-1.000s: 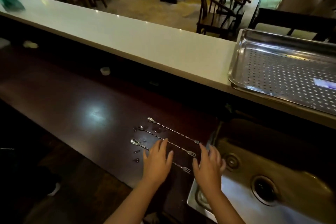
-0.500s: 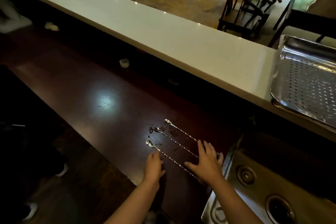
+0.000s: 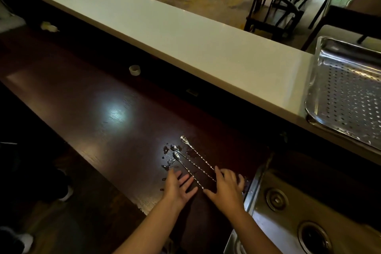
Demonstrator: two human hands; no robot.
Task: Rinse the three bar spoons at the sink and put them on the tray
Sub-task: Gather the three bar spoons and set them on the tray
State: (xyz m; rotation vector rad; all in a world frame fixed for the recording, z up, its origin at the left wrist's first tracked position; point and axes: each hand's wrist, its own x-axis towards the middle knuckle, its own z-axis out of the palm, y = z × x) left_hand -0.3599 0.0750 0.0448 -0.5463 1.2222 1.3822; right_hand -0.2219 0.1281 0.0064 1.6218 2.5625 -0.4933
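On dark wet counter (image 3: 86, 97), three bar spoons (image 3: 196, 155).

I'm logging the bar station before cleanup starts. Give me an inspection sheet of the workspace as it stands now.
Surface: dark glossy wooden counter, wet spots near the spoon bowls.
Job's things: three long twisted steel bar spoons lie side by side on the counter; perforated steel tray sits on the white bar top; steel sink at right.
Clutter: small white cup; crumpled pale scrap.
Grippers: left hand flat beside the nearest spoon, fingers spread; right hand lies flat over the spoons' far ends, not gripping.
Cables: nothing seen.
Surroundings: dark wooden chairs beyond the bar top.
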